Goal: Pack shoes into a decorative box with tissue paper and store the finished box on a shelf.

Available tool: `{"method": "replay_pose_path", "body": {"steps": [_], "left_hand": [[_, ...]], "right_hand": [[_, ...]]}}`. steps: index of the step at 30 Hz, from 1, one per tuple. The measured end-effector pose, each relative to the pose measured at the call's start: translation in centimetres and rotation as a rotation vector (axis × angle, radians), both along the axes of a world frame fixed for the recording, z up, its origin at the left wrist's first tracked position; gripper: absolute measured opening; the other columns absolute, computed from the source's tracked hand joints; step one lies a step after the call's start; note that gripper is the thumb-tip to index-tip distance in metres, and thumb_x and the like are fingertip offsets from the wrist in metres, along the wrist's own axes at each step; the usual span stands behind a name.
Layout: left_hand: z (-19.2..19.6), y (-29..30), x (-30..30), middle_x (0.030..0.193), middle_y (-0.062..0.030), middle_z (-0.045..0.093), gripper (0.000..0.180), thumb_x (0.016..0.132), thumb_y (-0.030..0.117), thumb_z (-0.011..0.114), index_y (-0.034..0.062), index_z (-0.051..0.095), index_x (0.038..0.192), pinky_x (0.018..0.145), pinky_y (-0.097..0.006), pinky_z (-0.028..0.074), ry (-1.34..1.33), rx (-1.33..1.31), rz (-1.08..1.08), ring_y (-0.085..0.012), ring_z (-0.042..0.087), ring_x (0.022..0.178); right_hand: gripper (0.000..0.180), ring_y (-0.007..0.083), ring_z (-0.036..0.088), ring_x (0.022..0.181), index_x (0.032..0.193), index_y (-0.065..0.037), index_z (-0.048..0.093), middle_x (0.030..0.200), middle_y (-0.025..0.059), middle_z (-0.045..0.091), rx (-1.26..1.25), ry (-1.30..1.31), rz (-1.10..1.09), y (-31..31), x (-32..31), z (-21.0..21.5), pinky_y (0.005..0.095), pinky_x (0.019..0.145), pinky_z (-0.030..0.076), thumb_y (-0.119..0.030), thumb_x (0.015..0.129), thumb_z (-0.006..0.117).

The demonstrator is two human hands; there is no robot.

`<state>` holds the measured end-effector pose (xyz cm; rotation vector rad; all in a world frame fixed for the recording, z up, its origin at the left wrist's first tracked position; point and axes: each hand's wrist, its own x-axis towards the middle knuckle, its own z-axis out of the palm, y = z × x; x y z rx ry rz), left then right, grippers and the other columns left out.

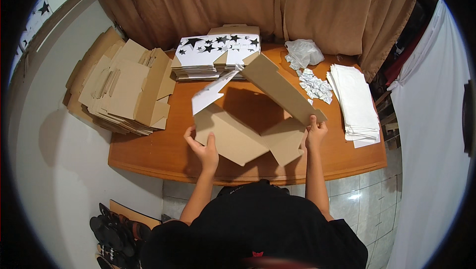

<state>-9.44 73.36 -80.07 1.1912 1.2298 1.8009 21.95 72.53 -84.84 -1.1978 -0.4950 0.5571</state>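
Between my hands is a partly opened cardboard box (233,133), brown on most panels, with a pale flap at its upper left. It is held above the wooden table (148,152), and the tabletop shows through its open middle. My left hand (203,150) grips the box's left panel, thumb on the near face and fingers behind it. At the right, my right hand (315,133) pinches the lower end of the long upright panel. Behind the box lies a stack of flat white box blanks (198,53) printed with black stars.
Flat brown cardboard blanks (124,85) are piled at the left by the wall. A clear plastic bag (305,53), small white packets (316,86) and a stack of white folded sheets (352,100) lie at the right. Brown curtains (223,1) hang behind; sandals (119,232) lie lower left.
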Motion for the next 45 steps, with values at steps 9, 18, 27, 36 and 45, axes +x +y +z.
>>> {"method": "replay_pose_path", "body": {"steps": [9, 18, 27, 36, 45], "left_hand": [[-0.7, 1.6, -4.5, 0.133, -0.0280, 0.026, 0.088, 0.069, 0.016, 0.072, 0.0052, 0.016, 0.136, 0.103, -0.047, 0.027, 0.601, -0.382, -0.067, -0.0382, 0.025, 0.127], [1.0, 5.9, -6.3, 0.087, -0.0240, 0.062, 0.024, 0.083, 0.007, 0.054, -0.0039, 0.055, 0.104, 0.077, -0.042, 0.048, 0.800, -0.398, -0.180, -0.0400, 0.061, 0.085], [0.8, 6.7, -5.5, 0.099, -0.0229, 0.059, 0.044, 0.082, 0.002, 0.053, 0.0034, 0.041, 0.124, 0.081, -0.043, 0.046, 0.537, -0.488, -0.174, -0.0421, 0.057, 0.095], [-1.5, 8.7, -4.7, 0.140, -0.0209, 0.029, 0.040, 0.084, 0.019, 0.056, 0.0065, 0.052, 0.122, 0.103, -0.064, 0.003, 1.552, -0.260, -0.095, -0.0325, 0.025, 0.133], [-2.9, 8.3, -3.7, 0.142, -0.0351, -0.009, 0.141, 0.048, 0.074, 0.068, -0.0130, 0.002, 0.137, 0.105, -0.055, -0.008, 1.266, -0.666, -0.641, -0.0404, -0.014, 0.135]], "right_hand": [[0.035, 0.0088, 0.052, 0.066, 0.089, 0.004, 0.062, 0.078, 0.0034, 0.060, -0.099, -0.240, 0.252, 5.8, -1.3, 0.6, 0.0261, 0.059, 0.044, -0.031, 0.085, 0.065], [0.040, 0.0176, 0.057, 0.077, 0.099, 0.005, 0.058, 0.089, 0.0131, 0.061, -0.370, -0.368, 0.306, 10.5, -0.1, 2.4, 0.0323, 0.069, 0.048, -0.031, 0.083, 0.066], [0.030, 0.0266, 0.050, 0.094, 0.104, 0.000, 0.055, 0.098, 0.0156, 0.053, -0.318, -0.560, 0.360, 3.0, -8.5, 9.5, 0.0362, 0.083, 0.040, -0.015, 0.079, 0.062], [0.050, 0.0404, 0.040, 0.107, 0.117, 0.002, 0.047, 0.113, 0.0277, 0.042, -0.527, -1.092, -0.007, 2.4, -6.2, 1.9, 0.0456, 0.093, 0.034, -0.007, 0.072, 0.067], [0.076, 0.0373, 0.055, 0.097, 0.133, -0.010, 0.033, 0.103, 0.0208, 0.057, -0.857, -1.104, 0.132, 4.8, -3.6, 1.8, 0.0439, 0.082, 0.045, -0.012, 0.068, 0.072]]}}
